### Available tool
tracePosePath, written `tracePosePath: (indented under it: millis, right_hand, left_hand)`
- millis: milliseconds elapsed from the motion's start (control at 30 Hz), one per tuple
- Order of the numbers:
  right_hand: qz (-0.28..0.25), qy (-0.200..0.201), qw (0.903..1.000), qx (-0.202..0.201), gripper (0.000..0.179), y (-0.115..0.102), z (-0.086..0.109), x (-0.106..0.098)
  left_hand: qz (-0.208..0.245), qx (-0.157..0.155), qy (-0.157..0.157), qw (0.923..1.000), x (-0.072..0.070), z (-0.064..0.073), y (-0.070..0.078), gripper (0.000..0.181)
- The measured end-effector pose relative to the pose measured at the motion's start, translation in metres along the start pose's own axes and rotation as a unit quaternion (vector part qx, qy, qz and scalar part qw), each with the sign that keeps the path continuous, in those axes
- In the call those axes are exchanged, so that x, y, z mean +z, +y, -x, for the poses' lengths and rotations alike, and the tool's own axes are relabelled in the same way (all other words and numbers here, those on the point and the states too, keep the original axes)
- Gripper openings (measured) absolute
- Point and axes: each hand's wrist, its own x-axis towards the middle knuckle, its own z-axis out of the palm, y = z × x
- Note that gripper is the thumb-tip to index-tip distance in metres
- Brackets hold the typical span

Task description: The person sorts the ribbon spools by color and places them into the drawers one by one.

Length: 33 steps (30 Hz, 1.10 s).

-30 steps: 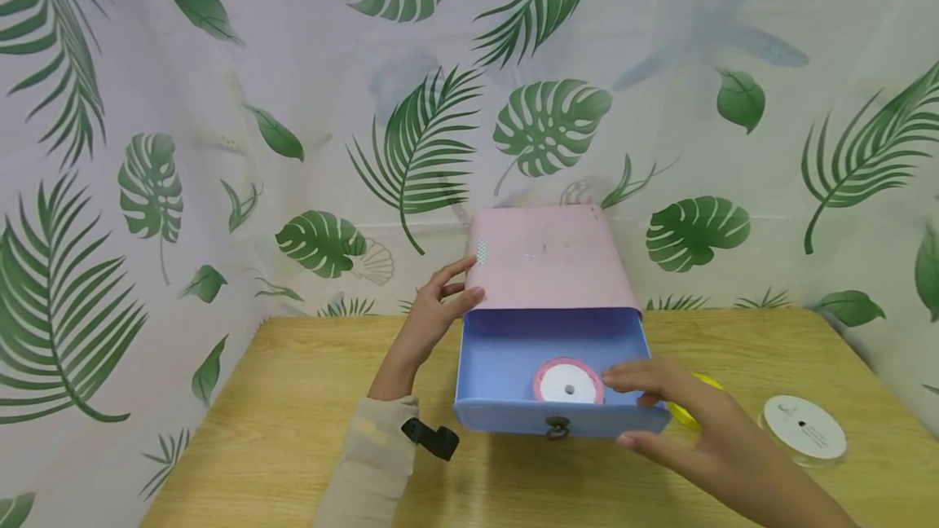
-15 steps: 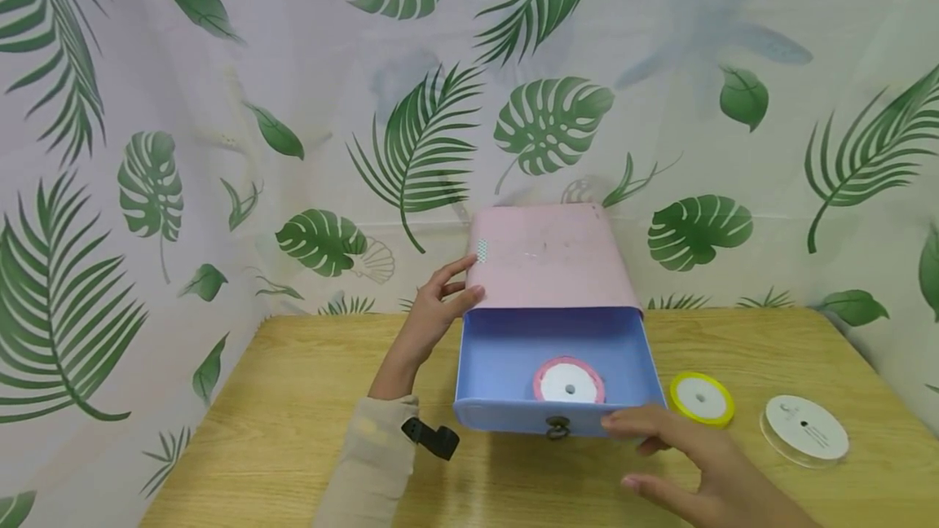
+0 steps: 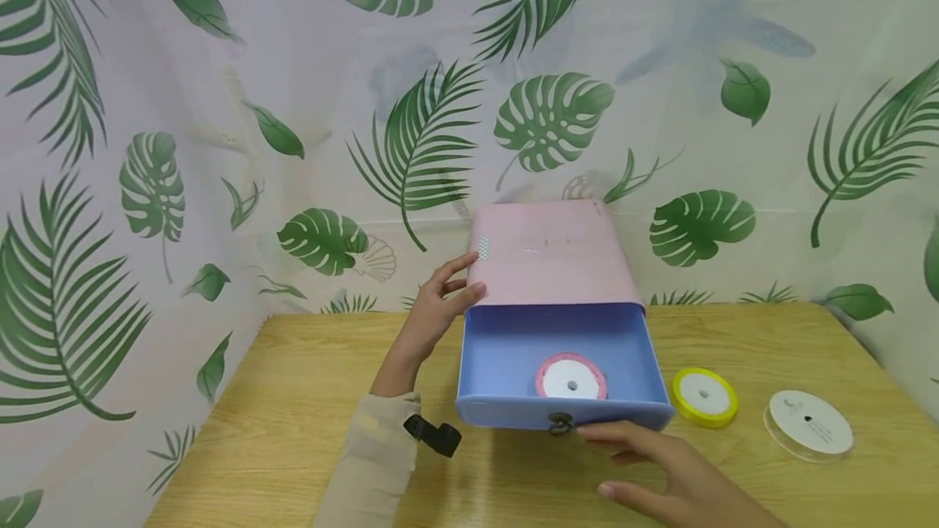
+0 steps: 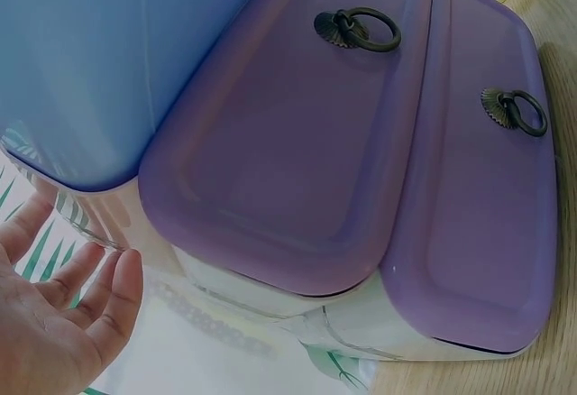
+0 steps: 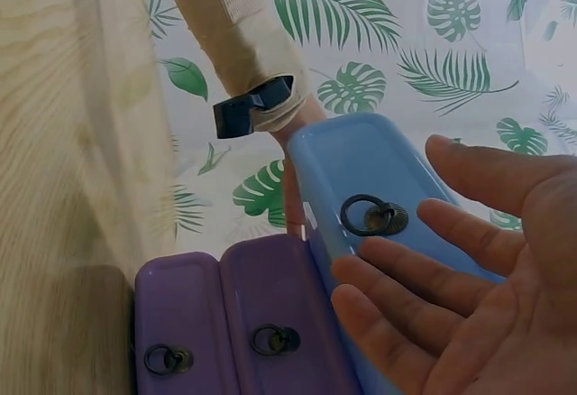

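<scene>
A blue drawer [image 3: 506, 414] stands pulled out of the pink-topped drawer cabinet [image 3: 550, 255]. Inside the drawer lies a ribbon spool [image 3: 570, 380] with a pink rim and white face. My left hand [image 3: 433, 312] rests against the cabinet's left side, thumb and fingertips at the top edge. My right hand [image 3: 667, 463] is in front of the drawer, its index fingertip close beside the metal ring pull [image 3: 562, 425]; contact cannot be told. The right wrist view shows its fingers [image 5: 406, 291] extended and apart, gripping nothing, near the ring.
Below the blue drawer are two closed purple drawers [image 4: 288, 142] with ring pulls. To the right on the wooden table [image 3: 242, 430] lie a yellow-rimmed spool [image 3: 704, 398] and a white spool [image 3: 808, 426]. A leaf-patterned curtain [image 3: 411, 47] hangs behind.
My right hand has moved from over the drawer's right front corner down and left to beside the ring pull, uncovering the yellow-rimmed spool. My left hand has stayed on the cabinet.
</scene>
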Motion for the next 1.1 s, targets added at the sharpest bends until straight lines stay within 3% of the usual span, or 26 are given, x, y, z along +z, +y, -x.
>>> tracePosePath:
  millis: [100, 233, 333, 533, 767, 967, 1100]
  right_hand:
    - [-0.007, 0.006, 0.9999, -0.012, 0.048, 0.001, -0.002, 0.003]
    - [-0.011, 0.03, 0.9972, -0.068, 0.054, 0.004, -0.003, 0.008]
    - [-0.033, 0.029, 0.9957, -0.081, 0.054, 0.005, -0.004, 0.011]
    - [-0.106, -0.001, 0.9931, -0.05, 0.051, 0.005, -0.008, 0.018]
    - [-0.131, 0.005, 0.9891, -0.068, 0.048, 0.004, -0.016, 0.025]
    - [-0.18, -0.001, 0.9834, -0.021, 0.041, 0.002, -0.021, 0.031]
    - [-0.196, 0.021, 0.9804, -0.002, 0.036, 0.0, -0.023, 0.034]
  left_hand:
    - [0.001, 0.001, 0.0, 1.0, 0.0, 0.0, 0.0, 0.057]
    - [0.001, -0.001, 0.001, 1.0, 0.0, 0.001, 0.001, 0.056]
    - [0.0, -0.003, 0.002, 1.0, 0.0, 0.001, 0.001, 0.056]
    - [0.002, -0.004, 0.004, 1.0, 0.001, 0.001, 0.002, 0.057]
    - [0.002, -0.003, 0.005, 1.0, 0.002, 0.002, 0.002, 0.057]
    - [0.003, -0.004, 0.004, 1.0, 0.003, 0.001, 0.002, 0.056]
    - [0.003, -0.004, 0.004, 1.0, 0.002, 0.001, 0.001, 0.057]
